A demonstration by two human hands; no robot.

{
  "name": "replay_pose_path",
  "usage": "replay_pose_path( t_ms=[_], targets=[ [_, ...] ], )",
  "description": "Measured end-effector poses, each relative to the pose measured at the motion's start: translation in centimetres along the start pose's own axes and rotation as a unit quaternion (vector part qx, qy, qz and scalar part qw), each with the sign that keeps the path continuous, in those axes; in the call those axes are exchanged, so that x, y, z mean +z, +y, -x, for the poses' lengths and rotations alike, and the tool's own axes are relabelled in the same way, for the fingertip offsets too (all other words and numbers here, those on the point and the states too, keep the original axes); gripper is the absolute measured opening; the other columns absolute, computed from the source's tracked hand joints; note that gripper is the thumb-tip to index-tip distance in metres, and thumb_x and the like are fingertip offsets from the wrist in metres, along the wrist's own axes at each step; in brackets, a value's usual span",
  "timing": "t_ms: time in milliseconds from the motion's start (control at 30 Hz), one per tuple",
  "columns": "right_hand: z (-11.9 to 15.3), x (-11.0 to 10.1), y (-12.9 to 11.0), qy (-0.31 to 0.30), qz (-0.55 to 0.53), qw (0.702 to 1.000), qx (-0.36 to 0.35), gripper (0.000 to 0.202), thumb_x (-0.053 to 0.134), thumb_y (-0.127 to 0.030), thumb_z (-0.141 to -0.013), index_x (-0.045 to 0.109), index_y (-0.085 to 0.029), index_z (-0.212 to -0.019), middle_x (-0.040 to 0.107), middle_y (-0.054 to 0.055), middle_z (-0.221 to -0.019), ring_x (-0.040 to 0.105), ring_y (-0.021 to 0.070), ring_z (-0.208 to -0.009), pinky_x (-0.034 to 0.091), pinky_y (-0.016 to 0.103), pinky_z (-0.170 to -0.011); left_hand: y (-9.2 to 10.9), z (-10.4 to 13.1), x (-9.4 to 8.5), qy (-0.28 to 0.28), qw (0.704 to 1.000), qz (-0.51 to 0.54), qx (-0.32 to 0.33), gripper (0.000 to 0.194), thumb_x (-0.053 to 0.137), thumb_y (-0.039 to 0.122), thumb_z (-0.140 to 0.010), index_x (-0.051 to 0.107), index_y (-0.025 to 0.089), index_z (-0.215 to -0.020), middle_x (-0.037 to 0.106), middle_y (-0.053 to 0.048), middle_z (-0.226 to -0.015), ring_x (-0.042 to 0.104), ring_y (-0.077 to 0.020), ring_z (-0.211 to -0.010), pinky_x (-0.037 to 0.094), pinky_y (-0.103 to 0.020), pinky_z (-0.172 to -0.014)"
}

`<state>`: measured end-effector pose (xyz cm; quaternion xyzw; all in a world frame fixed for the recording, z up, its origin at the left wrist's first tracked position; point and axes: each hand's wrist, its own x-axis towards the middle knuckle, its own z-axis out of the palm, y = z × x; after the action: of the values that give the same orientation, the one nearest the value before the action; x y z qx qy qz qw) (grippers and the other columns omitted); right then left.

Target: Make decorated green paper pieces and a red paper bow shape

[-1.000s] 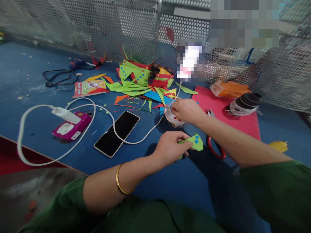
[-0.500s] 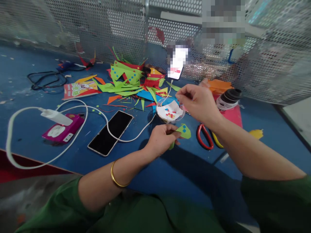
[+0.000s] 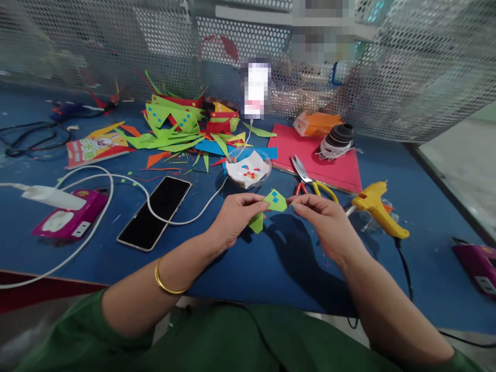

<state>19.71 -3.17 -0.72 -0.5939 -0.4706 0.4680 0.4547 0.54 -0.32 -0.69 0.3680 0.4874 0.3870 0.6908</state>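
My left hand [image 3: 238,217] is closed on a green paper cutout [image 3: 276,203] with small blue squares on its upper part; a lower green flap shows beneath the fingers. Close to the cutout's right edge, my right hand [image 3: 329,222] pinches a tiny blue paper square [image 3: 292,205]. Just beyond the hands sits a clear round bowl [image 3: 268,178], holding white paper with small red, yellow and blue bits. Scissors [image 3: 303,169] with red and yellow handles lie behind my right hand, which partly hides the handles.
A yellow glue gun [image 3: 375,206] lies to the right, beside a red sheet [image 3: 287,144] bearing a black cord roll [image 3: 336,142]. Leftward are a dark phone [image 3: 155,214], a white cable and a purple power block [image 3: 70,217]. Green paper cutouts [image 3: 170,116] pile up before the mesh.
My right hand has come from above the bowl down to the green cutout, now with a tiny blue square in its fingertips. The view has shifted right, revealing the glue gun.
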Motion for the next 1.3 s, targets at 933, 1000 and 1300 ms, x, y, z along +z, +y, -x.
replay_pose_path(
  t_ms=[933,1000,1300],
  targets=[
    [1.2,1.1,0.8,0.053,0.024,0.994,-0.094,0.005,0.074,-0.029,-0.081,0.075,-0.024,-0.079,0.071,0.003,-0.097,0.065,0.0195,-0.099,0.05,0.037,-0.092,0.2,0.8,0.3,-0.057,0.98,-0.186,0.04,0.022,0.077,0.038,-0.079,0.08,0.016,-0.082,0.073,-0.003,-0.069,0.06,-0.0118,-0.062,0.045,-0.023,-0.06],
    [1.3,1.2,0.9,0.077,0.047,0.987,-0.134,0.003,0.074,-0.027,-0.082,0.076,-0.025,-0.08,0.07,0.004,-0.104,0.063,0.0214,-0.11,0.047,0.041,-0.099,0.1,0.7,0.3,-0.044,0.981,-0.185,0.047,0.022,0.079,0.037,-0.077,0.081,0.016,-0.085,0.074,-0.003,-0.071,0.062,-0.0128,-0.065,0.047,-0.024,-0.064],
    [1.9,2.4,0.8,0.094,0.082,0.975,-0.182,0.008,0.073,-0.022,-0.082,0.077,-0.028,-0.079,0.068,0.005,-0.112,0.064,0.0224,-0.113,0.049,0.044,-0.101,-0.4,0.6,0.1,-0.056,0.986,-0.149,0.045,0.021,0.083,0.031,-0.071,0.08,0.016,-0.085,0.075,-0.004,-0.074,0.067,-0.0151,-0.07,0.05,-0.027,-0.069]
  ],
)
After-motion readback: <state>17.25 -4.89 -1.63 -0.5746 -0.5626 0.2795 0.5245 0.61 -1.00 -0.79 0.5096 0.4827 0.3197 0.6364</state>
